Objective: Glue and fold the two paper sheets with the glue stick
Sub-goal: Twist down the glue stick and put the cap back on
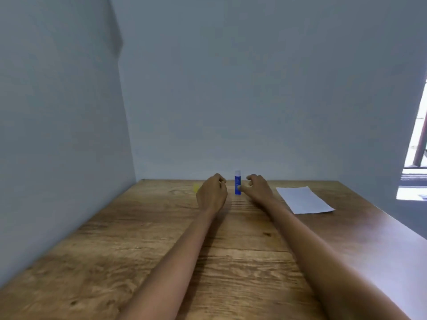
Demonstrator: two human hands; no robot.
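Note:
A blue glue stick with a white cap stands upright at the far middle of the wooden table, close to the back wall. My right hand is just to its right, fingers curled, thumb touching the stick's lower side. My left hand rests just left of the stick with fingers loosely curled and nothing in it. White paper lies flat at the far right of the table, apart from both hands; whether it is one sheet or two stacked I cannot tell.
Grey walls close the table in on the left and at the back. The table's right edge runs diagonally, with a bright opening beyond it. A small yellow blur shows left of my left hand.

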